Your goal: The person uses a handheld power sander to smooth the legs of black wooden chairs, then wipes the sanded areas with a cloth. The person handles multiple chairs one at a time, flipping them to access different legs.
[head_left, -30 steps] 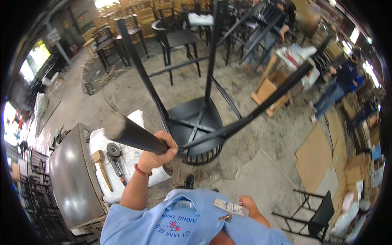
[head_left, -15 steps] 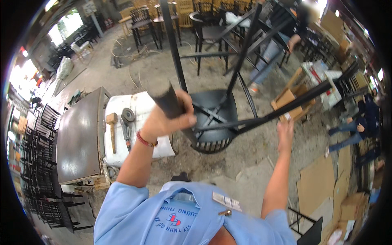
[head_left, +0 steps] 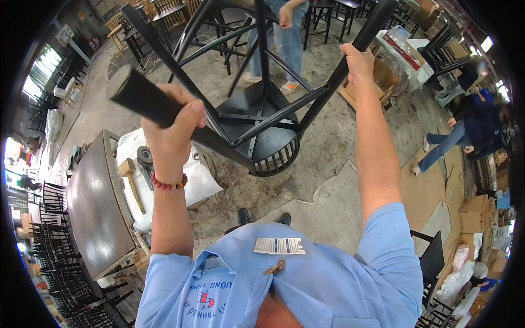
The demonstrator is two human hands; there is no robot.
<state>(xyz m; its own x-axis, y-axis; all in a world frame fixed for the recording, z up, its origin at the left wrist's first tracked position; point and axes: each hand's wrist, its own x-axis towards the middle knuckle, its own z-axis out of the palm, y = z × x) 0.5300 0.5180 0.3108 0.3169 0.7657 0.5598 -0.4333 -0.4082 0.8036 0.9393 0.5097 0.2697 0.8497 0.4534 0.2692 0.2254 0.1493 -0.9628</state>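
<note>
Black wooden chair (head_left: 257,126) upturned, lifted clear of concrete floor (head_left: 328,153), seat down, legs up. Left hand (head_left: 172,128) wrapped tight round one leg; right hand (head_left: 358,60) clamped on another. Lift done; chair not set down. Mallet (head_left: 131,180) left of chair.

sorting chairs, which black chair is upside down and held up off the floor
The black chair with its legs gripped by the left hand and right hand; the others stand on the floor.

Both hands held a black chair (head_left: 257,115) upside down, left hand (head_left: 174,131) and right hand (head_left: 358,57) each gripping a leg.
</note>
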